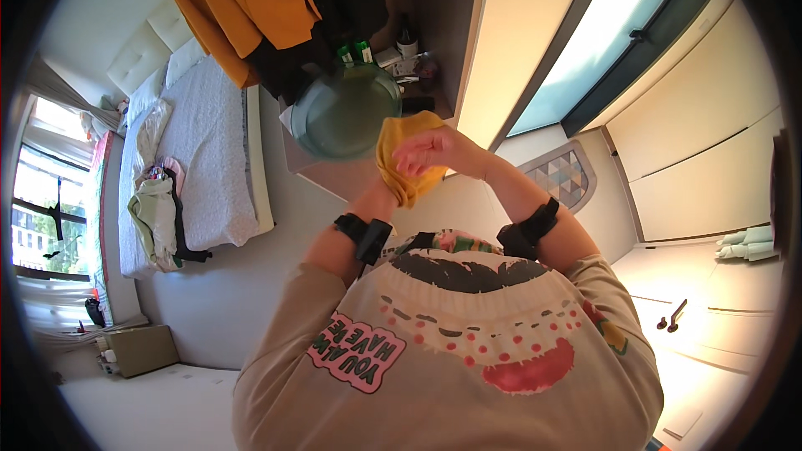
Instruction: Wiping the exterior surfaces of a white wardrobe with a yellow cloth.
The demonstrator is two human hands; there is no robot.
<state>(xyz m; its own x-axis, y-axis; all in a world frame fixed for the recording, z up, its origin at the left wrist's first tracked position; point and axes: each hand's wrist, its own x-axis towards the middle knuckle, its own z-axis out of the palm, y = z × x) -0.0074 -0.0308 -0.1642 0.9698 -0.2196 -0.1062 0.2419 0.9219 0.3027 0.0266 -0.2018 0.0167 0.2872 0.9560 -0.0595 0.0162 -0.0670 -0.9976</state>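
Looks like a bedroom in a home. Has a bed (pixel 219 121) with pale bedding and a tufted headboard (pixel 138 54) at ten o'clock, clothes (pixel 159 219) heaped on it at nine, and a bright window (pixel 52 210) beyond them. Includes hanging garments (pixel 255 21) at eleven, a glass panel (pixel 589 46) at two, a patterned mat (pixel 561 177) towards three.

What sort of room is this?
Most likely a bedroom: there's a bed with a padded headboard on the left, and an orange garment hangs beside dark clothes in what looks like an open wardrobe.
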